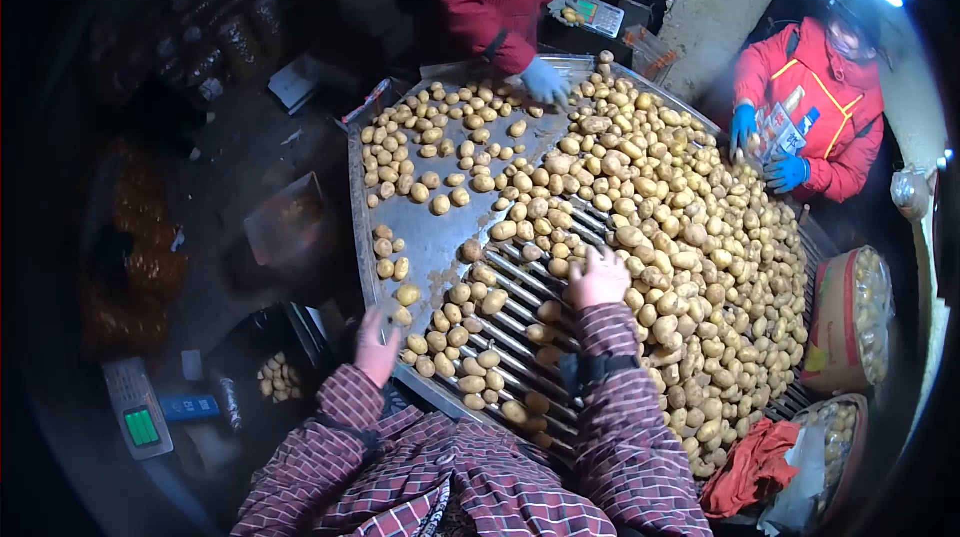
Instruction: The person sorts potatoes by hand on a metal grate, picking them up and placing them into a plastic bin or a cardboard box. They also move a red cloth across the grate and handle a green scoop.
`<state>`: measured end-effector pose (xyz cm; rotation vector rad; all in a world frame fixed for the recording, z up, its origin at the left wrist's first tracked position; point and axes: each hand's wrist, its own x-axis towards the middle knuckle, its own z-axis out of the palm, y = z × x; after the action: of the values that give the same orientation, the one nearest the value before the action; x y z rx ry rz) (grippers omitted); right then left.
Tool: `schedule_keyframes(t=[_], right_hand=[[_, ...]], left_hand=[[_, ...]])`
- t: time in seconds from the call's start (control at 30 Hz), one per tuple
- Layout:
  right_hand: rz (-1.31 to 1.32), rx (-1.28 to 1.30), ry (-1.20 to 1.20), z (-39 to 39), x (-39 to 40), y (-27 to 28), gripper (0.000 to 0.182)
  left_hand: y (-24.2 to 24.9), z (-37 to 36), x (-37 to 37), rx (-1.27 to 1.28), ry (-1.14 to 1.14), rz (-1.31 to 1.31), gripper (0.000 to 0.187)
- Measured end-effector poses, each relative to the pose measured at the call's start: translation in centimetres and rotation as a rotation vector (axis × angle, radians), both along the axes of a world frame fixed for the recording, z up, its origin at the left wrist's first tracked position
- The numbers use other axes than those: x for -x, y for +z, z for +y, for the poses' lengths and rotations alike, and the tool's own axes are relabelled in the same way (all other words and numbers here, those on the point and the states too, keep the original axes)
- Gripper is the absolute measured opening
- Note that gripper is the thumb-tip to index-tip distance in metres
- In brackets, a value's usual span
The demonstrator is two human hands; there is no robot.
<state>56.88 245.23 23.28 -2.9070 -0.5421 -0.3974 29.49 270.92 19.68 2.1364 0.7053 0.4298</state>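
My left hand [378, 349] is at the near left rim of a metal sorting table [430, 237]. Its fingers are apart, slightly blurred, close beside a potato [402, 317]. My right hand [600, 279] reaches over the slatted part of the table, fingers spread against the edge of a large potato heap [690, 287]; whether a potato sits under its palm is hidden. Loose potatoes [470, 367] lie between my hands on the metal slats [515, 312].
Across the table, a person's gloved hand [546, 82] touches potatoes. Another person in red [815, 112] holds a printed bag [778, 132] at the right. A scale [140, 417] and an open dark bag of potatoes [280, 377] stand left; filled sacks [850, 317] and red cloth [752, 467] are right.
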Motion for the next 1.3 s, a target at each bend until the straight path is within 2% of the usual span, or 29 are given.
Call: schedule_keyframes(t=[0.03,0.07,0.1,0.17,0.23,0.3,0.37,0.4,0.43,0.5,0.53,0.57,0.63,0.67,0.7,0.77,0.83,0.87,0.9,0.97,1.0,1.1,1.13,1.17,1.23,1.27,1.3], right_hand=[[0.184,0.083,-0.05,-1.7,-1.4,-2.1,0.034],[0.269,0.131,-0.038,-2.0,-1.1,-2.0,0.034],[0.351,0.179,-0.027,-2.3,-0.9,-1.7,0.035],[0.386,0.07,0.129,-2.8,0.0,-1.0,0.034],[0.505,-0.069,0.308,-2.9,2.2,-0.7,0.036],[0.474,-0.276,0.483,-3.5,4.7,-3.5,0.042],[0.589,-0.475,0.358,-4.5,6.6,-2.0,0.04],[0.704,-0.68,0.228,-5.5,7.6,-1.5,0.039],[0.812,-0.881,0.084,-6.8,8.5,-1.4,0.039],[1.033,-1.161,-0.021,-9.8,9.5,-2.1,0.029],[1.06,-1.093,0.016,-11.3,9.9,-2.7,0.02],[1.119,-0.957,-0.01,-11.9,10.7,-1.1,0.016],[1.121,-0.943,-0.028,-13.4,11.8,-4.8,0.017],[0.941,-0.814,0.131,-12.5,12.6,-3.8,0.019],[0.822,-0.608,0.33,-11.4,13.1,-3.1,0.024],[1.284,-0.983,0.1,-7.0,14.7,2.7,0.031],[1.335,-0.938,0.323,-5.1,14.8,4.3,0.033],[1.333,-0.875,0.329,-5.1,14.2,4.0,0.034],[1.075,-0.58,0.233,-4.9,13.5,4.5,0.035],[0.551,-0.376,0.315,-5.3,12.2,1.6,0.036],[0.542,-0.233,0.371,-5.4,11.4,0.7,0.038],[0.483,-0.024,0.415,-4.2,12.2,-2.1,0.04],[0.488,0.01,0.396,-3.7,12.1,-2.7,0.039],[0.494,-0.006,0.349,-3.5,12.0,-3.2,0.035],[0.586,-0.342,0.246,-3.1,12.7,-3.2,0.04],[0.884,-0.449,0.233,-2.8,12.8,-1.5,0.041],[1.091,-0.531,0.358,-2.9,13.2,0.5,0.045]], left_hand=[[-1.1,-1.0,0.1,-0.08,-0.039,0.059,0.044],[-1.2,-1.8,-0.1,-0.127,-0.13,0.091,0.047],[-1.0,-1.9,-0.5,-0.25,-0.257,0.294,0.053],[-0.4,-2.7,-0.8,-0.477,-0.377,0.401,0.057],[-1.0,-2.6,-1.0,-0.438,-0.335,0.387,0.058],[-1.1,-2.4,-1.0,-0.437,-0.342,0.369,0.057],[-1.1,-2.3,-1.0,-0.426,-0.336,0.364,0.057],[-1.0,-2.2,-0.8,-0.419,-0.33,0.315,0.051],[-2.0,-1.8,-0.4,-0.322,-0.26,0.221,0.049],[-4.6,-1.4,0.1,-0.116,-0.139,0.029,0.045],[-4.7,-1.5,-0.4,0.191,-0.034,-0.04,0.038],[-1.8,-2.8,-1.2,0.249,0.033,-0.02,0.028],[-1.0,-4.9,-2.0,0.846,-0.081,-0.141,0.027],[1.6,-6.4,-3.0,0.996,-0.135,-0.048,0.028],[1.0,-7.3,-2.9,1.238,-0.232,0.065,0.034],[-0.6,-8.6,-2.8,1.708,-0.435,0.3,0.056],[2.4,-10.4,-2.8,1.737,-0.542,0.386,0.059],[0.6,-10.0,-2.6,1.65,-0.713,0.308,0.051],[-0.2,-9.1,-2.6,1.528,-0.791,0.295,0.046],[-0.7,-7.3,-2.5,1.28,-0.928,0.267,0.035],[-0.4,-7.0,-2.2,1.432,-0.722,0.291,0.025],[-0.2,-6.5,-2.1,1.479,-0.527,0.485,0.027],[0.4,-6.6,-2.4,1.502,-0.522,0.454,0.026],[-0.4,-6.5,-2.1,1.451,-0.63,0.439,0.03],[-0.5,-6.6,-2.3,1.458,-0.681,0.39,0.049],[-0.7,-7.0,-2.3,1.557,-0.68,0.347,0.058],[-1.0,-7.5,-2.2,1.66,-0.679,0.304,0.067]])
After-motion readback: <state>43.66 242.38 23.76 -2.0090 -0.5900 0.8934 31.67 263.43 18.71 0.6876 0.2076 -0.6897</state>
